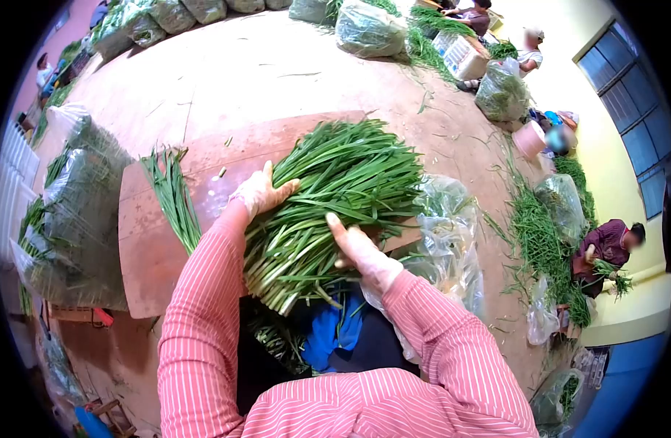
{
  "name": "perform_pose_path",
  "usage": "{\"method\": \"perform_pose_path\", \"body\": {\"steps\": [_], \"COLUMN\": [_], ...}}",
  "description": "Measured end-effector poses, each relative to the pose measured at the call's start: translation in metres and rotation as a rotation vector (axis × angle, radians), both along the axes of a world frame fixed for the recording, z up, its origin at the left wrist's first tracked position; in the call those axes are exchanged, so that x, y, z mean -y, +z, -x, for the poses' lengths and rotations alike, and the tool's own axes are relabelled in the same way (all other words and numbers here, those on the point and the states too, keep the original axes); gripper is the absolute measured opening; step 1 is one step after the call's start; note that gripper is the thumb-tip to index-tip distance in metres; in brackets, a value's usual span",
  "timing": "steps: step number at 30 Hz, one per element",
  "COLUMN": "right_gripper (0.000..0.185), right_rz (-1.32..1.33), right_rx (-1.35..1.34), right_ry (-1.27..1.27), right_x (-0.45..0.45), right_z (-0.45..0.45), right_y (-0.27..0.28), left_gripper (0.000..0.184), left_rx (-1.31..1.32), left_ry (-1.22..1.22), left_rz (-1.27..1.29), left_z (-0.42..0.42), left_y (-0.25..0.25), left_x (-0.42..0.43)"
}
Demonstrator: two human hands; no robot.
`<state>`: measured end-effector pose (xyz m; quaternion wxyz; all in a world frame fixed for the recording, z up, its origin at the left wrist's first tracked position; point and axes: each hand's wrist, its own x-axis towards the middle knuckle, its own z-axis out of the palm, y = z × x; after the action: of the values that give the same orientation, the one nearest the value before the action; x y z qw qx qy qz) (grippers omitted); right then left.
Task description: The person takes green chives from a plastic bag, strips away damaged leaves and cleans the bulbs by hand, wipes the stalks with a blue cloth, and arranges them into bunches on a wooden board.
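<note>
The heap [342,175] of greens lies on the board [149,266] between my hands, stems toward my lap at the near edge, leaves toward the far right corner. My left hand [266,191] rests on its left flank, thumb and fingers [268,168] spread apart. My right hand [363,254] is on its right flank, the index finger straight along the stems and the others curled lower down; whether they pinch any stems, I cannot tell.

I count one heap and one small bunch [173,193], which lies nearer the far left corner, left of my left hand, its lower end behind my forearm. One clear bag [452,237] sits just past the right edge, and one stuffed sack [87,212] stands past the left edge. A few pale scraps [222,172] lie between bunch and heap, too small to count.
</note>
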<state>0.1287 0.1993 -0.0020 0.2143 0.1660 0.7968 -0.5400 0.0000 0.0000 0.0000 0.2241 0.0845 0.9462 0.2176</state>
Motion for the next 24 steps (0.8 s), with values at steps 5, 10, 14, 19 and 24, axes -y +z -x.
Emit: {"method": "perform_pose_path", "body": {"steps": [5,10,14,19,24], "right_gripper": [0.097,0.091,0.109,0.112,0.085], "right_rz": [-0.204,0.101,-0.257,-0.357,-0.145], "right_rx": [-0.157,-0.561,-0.255,-0.276,-0.53], "right_ry": [-0.084,0.039,0.167,0.357,0.2], "right_x": [0.021,0.024,0.023,-0.006,-0.148], "right_z": [0.075,0.137,0.142,0.133,-0.012], "right_y": [-0.075,-0.078,0.003,0.0,0.116], "left_gripper": [0.109,0.08,0.103,0.109,0.102], "left_rx": [0.105,0.14,0.128,0.045,-0.389], "left_ry": [0.06,0.28,0.478,0.592,0.444], "left_rz": [-0.19,-0.766,-0.903,-0.594,-0.483], "left_z": [-0.014,-0.049,-0.073,-0.066,-0.07], "left_y": [-0.009,-0.024,-0.01,-0.037,-0.025], "left_x": [0.022,0.023,0.003,0.006,0.034]}}
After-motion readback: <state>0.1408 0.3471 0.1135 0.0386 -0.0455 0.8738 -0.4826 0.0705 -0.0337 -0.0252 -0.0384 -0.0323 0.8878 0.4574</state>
